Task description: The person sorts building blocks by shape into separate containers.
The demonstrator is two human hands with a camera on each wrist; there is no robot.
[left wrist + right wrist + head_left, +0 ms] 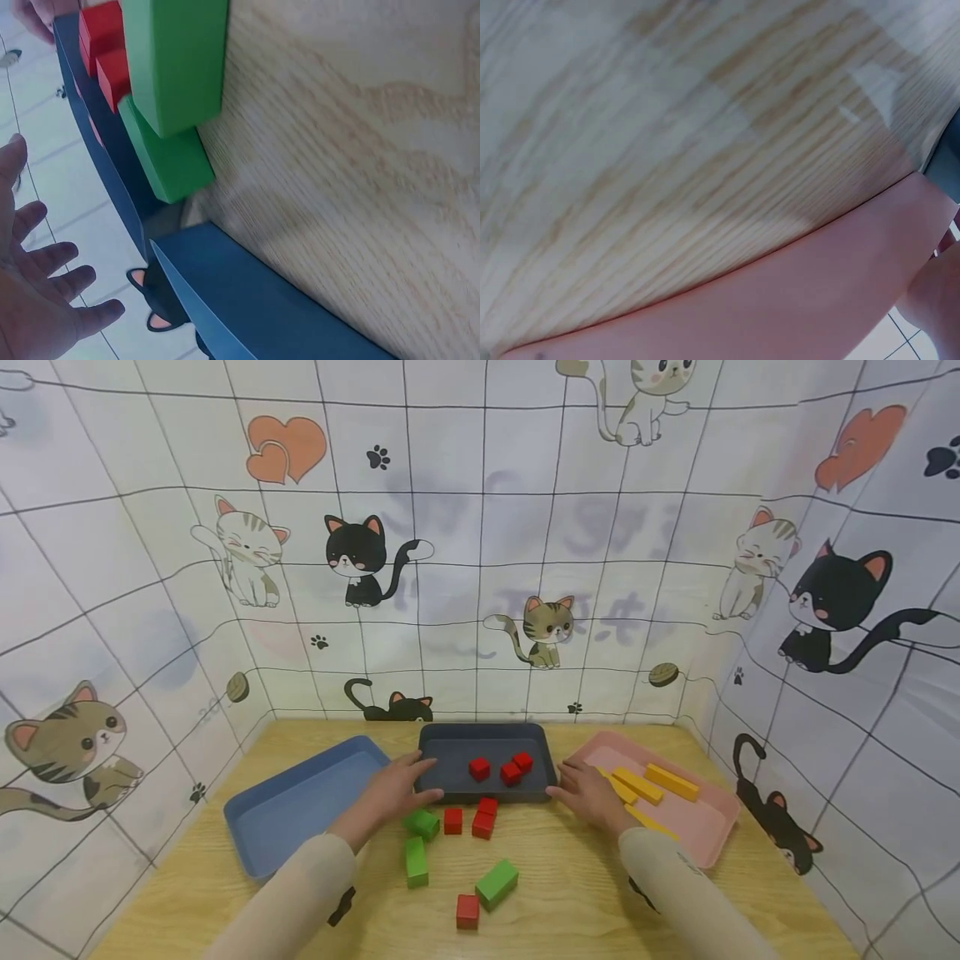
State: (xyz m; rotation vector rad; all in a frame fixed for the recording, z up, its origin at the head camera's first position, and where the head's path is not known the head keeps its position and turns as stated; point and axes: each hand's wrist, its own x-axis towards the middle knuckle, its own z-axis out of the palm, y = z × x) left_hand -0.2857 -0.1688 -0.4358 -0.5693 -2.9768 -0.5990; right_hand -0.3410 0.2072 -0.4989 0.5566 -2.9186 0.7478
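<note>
A dark grey tray [450,760] with three red cubes [512,773] in it stands at the back middle. At its left end is my left hand [401,785], fingers spread and relaxed, as the left wrist view shows the hand [37,292] beside the tray's outer wall. My right hand [592,789] reaches over the pink tray [712,835], its fingertips right at the dark tray's right end. In the right wrist view, the pink tray's wall [765,300] hides most of that hand [934,292]. Neither hand shows a block in its grasp.
To the left lies a blue tray [300,810]. Several yellow sticks [671,782] lie in the pink tray. On the wooden table [570,910], several red cubes [453,821] and green blocks [497,883] are scattered before the dark tray. A cat-patterned cloth [450,543] hangs behind.
</note>
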